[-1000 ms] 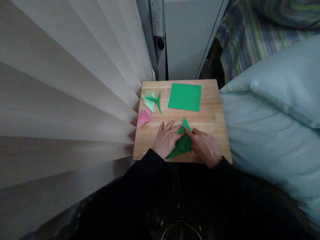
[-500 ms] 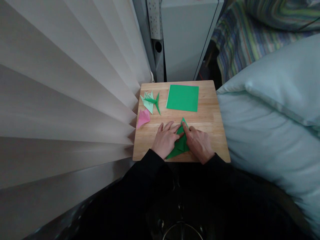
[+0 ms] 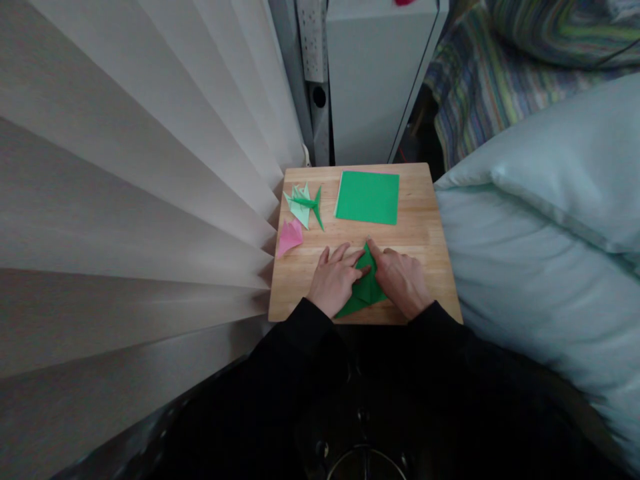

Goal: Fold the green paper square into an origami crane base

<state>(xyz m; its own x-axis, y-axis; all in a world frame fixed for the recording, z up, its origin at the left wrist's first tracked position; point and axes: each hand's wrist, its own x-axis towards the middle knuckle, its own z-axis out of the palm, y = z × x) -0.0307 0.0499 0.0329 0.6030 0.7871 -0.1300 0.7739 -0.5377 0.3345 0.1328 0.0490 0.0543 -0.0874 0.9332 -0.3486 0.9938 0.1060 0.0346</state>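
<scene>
The right hand (image 3: 404, 279) has slid its index finger farther up the green folded paper (image 3: 369, 288): a second ago the fingertip sat short of the far tip, which poked out beyond it, and now it lies on that tip, covering most of the point. The left hand (image 3: 332, 281) has stayed almost in place along the paper's left side, so it seems to be steadying the piece while the other presses; the crease looks, as far as one can judge, to be worked right up to its end. The left hand lies palm down with its fingers spread, its thumb over the paper, pinching nothing. The right hand presses with the index finger stretched out and the other fingers curled in; its thumb is hidden, so whether it grips anything I cannot tell. The paper lies flat at the near edge of the worktop (image 3: 425, 227), between the hands, its narrow point aimed at the far side. Its long axis seems to run near to far, while the wider near edge slants from a near left corner up toward the right; the left flank is partly covered. Beyond it lies a stack of green sheets (image 3: 368, 198), with a pink folded piece (image 3: 290, 237) to the left.
</scene>
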